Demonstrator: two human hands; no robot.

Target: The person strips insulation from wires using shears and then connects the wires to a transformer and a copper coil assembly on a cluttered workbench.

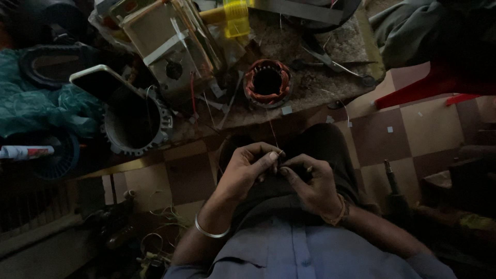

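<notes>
Both hands are pinching a thin wire over the lap.

The left hand (247,170) and right hand (310,183) are meeting fingertip to fingertip, clamping the wire (274,135), which is running up and slightly left to the stator (267,82) on the bench (310,88).

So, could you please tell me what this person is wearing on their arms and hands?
The hands are bare, with no gloves. The left hand has a plain silver bangle round the wrist. The right hand has a golden-brown band at its wrist. Both forearms are bare; blue-grey shirt sleeves show only near the elbows.
</notes>
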